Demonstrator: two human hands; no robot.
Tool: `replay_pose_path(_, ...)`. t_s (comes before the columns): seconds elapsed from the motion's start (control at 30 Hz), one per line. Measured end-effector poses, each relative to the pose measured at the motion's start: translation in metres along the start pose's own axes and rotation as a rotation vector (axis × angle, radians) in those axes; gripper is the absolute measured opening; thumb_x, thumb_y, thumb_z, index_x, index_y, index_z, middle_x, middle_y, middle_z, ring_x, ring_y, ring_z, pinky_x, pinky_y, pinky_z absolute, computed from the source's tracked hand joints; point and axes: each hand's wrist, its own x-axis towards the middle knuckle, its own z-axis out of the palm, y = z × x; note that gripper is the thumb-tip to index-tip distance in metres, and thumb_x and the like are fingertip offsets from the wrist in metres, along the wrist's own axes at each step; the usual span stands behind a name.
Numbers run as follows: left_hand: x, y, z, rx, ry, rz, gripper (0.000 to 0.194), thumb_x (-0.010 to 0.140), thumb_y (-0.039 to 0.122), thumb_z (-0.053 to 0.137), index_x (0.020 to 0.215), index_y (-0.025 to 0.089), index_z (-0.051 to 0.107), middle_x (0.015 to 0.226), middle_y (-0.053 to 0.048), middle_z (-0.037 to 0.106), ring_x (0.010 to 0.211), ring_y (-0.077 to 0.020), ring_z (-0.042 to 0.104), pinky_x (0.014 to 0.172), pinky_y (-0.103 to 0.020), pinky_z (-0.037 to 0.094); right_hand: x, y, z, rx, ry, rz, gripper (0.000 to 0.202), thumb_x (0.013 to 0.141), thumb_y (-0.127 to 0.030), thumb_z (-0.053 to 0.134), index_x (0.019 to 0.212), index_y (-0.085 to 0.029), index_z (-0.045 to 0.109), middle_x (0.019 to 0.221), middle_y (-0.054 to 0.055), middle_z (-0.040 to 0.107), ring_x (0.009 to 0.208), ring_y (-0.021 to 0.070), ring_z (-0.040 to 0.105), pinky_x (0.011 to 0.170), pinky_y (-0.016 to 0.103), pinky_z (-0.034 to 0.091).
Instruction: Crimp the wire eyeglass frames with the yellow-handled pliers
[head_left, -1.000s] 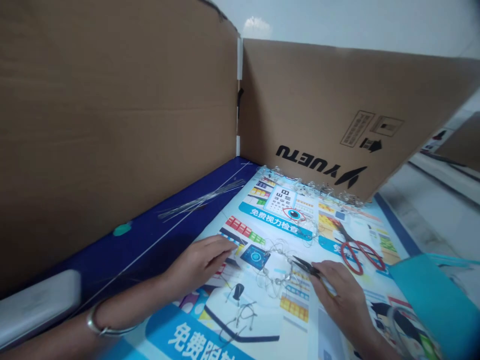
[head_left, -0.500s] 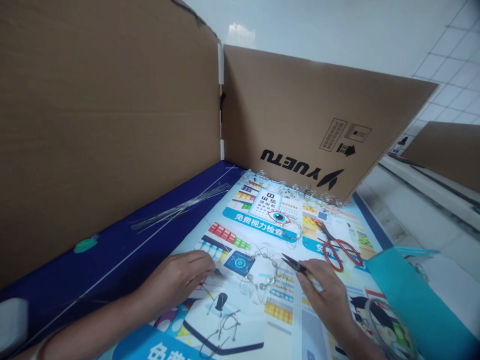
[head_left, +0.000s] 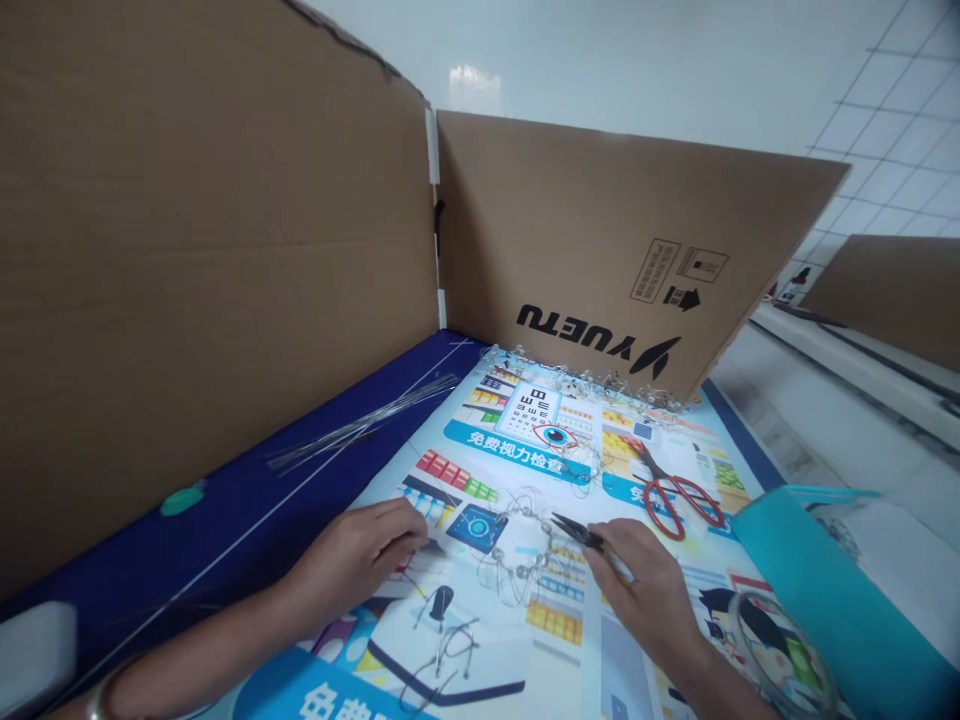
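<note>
1. Workpiece: a ring of thin wire with clear, rounded beads (head_left: 522, 571) lies on a smooth printed sheet (head_left: 517, 640), between the two hands. Fine, springy wire ends radiate from its rim.
2. Tool: slender pliers (head_left: 574, 528) with a dark metal nose, tapered to a point, and partly yellow handles.
3. Right hand (head_left: 641, 575): fingers wrapped around the plier handles.
4. Left hand (head_left: 375, 545): fingers bent inward, at the left of the ring and apart from it. Whether the fingertips pinch anything cannot be told from this angle.
5. Orientation: the long axis of the pliers runs obliquely, handles toward the lower right; the nose points left and slightly forward, near the right side of the ring. The ring is roughly circular, with no marked long axis.
6. Adjacent items: scissors (head_left: 663, 474) with red looped handles lie beyond the right hand, blades directed away. A bundle of straight, glossy strands (head_left: 367, 425) lies diagonally on the dark blue surface (head_left: 247, 540), beside a matte brown cardboard panel (head_left: 210, 200).
</note>
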Motion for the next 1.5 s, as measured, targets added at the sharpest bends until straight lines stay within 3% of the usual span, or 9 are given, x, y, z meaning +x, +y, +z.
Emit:
replay_pose_path(0.2, 0.003, 0.004, -0.004, -0.097, 0.063, -0.059, 0.020, 0.089, 0.029, 0.042, 0.088, 0.020, 0.060, 0.082, -0.001, 0.062, 0.076, -0.0132, 0.058, 0.070, -0.020, 0.044, -0.001, 0.001, 0.001, 0.001, 0.000, -0.005, 0.024, 0.082, -0.027, 0.052, 0.105, -0.020, 0.057, 0.094, 0.008, 0.060, 0.089, 0.0199, 0.057, 0.077, 0.034, 0.048)
replay_pose_path(0.37, 0.003, 0.005, -0.004, -0.108, 0.047, -0.040, 0.022, 0.089, 0.030, 0.040, 0.086, 0.020, 0.059, 0.085, -0.001, 0.062, 0.079, -0.0139, 0.058, 0.073, -0.020, 0.043, -0.001, -0.002, -0.002, 0.024, -0.008, 0.015, 0.021, 0.085, -0.029, 0.048, 0.101, -0.019, 0.057, 0.090, 0.008, 0.061, 0.085, 0.0193, 0.058, 0.075, 0.032, 0.049)
replay_pose_path(0.5, 0.008, 0.014, -0.012, -0.096, 0.025, -0.097, 0.022, 0.090, 0.031, 0.038, 0.081, 0.020, 0.055, 0.075, 0.001, 0.060, 0.068, -0.0121, 0.055, 0.063, -0.019, 0.041, -0.001, -0.004, -0.004, 0.048, -0.045, 0.059, 0.020, 0.086, -0.028, 0.046, 0.100, -0.019, 0.056, 0.091, 0.009, 0.060, 0.087, 0.0198, 0.058, 0.076, 0.033, 0.048)
replay_pose_path(0.7, 0.044, 0.047, -0.026, -0.123, 0.000, -0.057, 0.022, 0.088, 0.028, 0.037, 0.075, 0.018, 0.052, 0.064, 0.003, 0.055, 0.059, -0.0107, 0.050, 0.057, -0.019, 0.039, 0.000, -0.004, -0.002, 0.048, -0.030, 0.056, 0.017, 0.086, -0.028, 0.045, 0.097, -0.019, 0.055, 0.088, 0.008, 0.059, 0.083, 0.0189, 0.056, 0.073, 0.031, 0.047)
replay_pose_path(0.87, 0.084, 0.081, -0.010, -0.258, -0.022, -0.022, 0.014, 0.086, 0.021, 0.038, 0.077, 0.019, 0.049, 0.069, 0.002, 0.057, 0.061, -0.0112, 0.055, 0.056, -0.020, 0.040, 0.002, -0.009, -0.005, 0.088, -0.031, 0.108, 0.016, 0.086, -0.029, 0.045, 0.094, -0.019, 0.054, 0.082, 0.006, 0.056, 0.078, 0.0181, 0.053, 0.068, 0.029, 0.044)
replay_pose_path(1.03, 0.093, 0.094, 0.014, -0.364, -0.054, 0.002, 0.015, 0.089, 0.022, 0.033, 0.080, 0.020, 0.045, 0.072, 0.003, 0.059, 0.052, -0.0086, 0.053, 0.052, -0.020, 0.040, 0.007, -0.035, -0.017, 0.395, -0.071, 0.391, 0.018, 0.087, -0.036, 0.044, 0.086, -0.020, 0.052, 0.071, 0.000, 0.049, 0.063, 0.0128, 0.046, 0.057, 0.024, 0.039)
replay_pose_path(1.2, 0.083, 0.085, 0.021, -0.437, 0.019, 0.006, 0.016, 0.089, 0.021, 0.035, 0.080, 0.019, 0.048, 0.074, 0.002, 0.060, 0.059, -0.0094, 0.057, 0.058, -0.021, 0.043, 0.006, -0.066, -0.012, 0.922, -0.276, 0.719, 0.037, 0.087, -0.050, 0.038, 0.080, -0.017, 0.053, 0.067, -0.001, 0.047, 0.052, 0.0076, 0.042, 0.045, 0.020, 0.034)
replay_pose_path(1.3, 0.080, 0.082, 0.021, -0.445, 0.066, 0.030, 0.017, 0.090, 0.022, 0.036, 0.081, 0.019, 0.050, 0.072, 0.002, 0.060, 0.063, -0.0106, 0.058, 0.062, -0.023, 0.044, 0.001, -0.073, 0.000, 1.067, -0.328, 0.766, 0.043, 0.083, -0.057, 0.041, 0.078, -0.016, 0.053, 0.065, -0.001, 0.048, 0.048, 0.0072, 0.042, 0.041, 0.019, 0.033)
replay_pose_path(1.5, 0.077, 0.082, 0.021, -0.368, 0.152, 0.201, 0.017, 0.091, 0.019, 0.037, 0.089, 0.019, 0.054, 0.081, -0.001, 0.061, 0.076, -0.0115, 0.058, 0.069, -0.023, 0.045, -0.004, -0.070, 0.010, 1.102, -0.340, 0.780, 0.047, 0.081, -0.061, 0.039, 0.080, -0.015, 0.053, 0.066, 0.000, 0.050, 0.046, 0.0069, 0.045, 0.041, 0.019, 0.036)
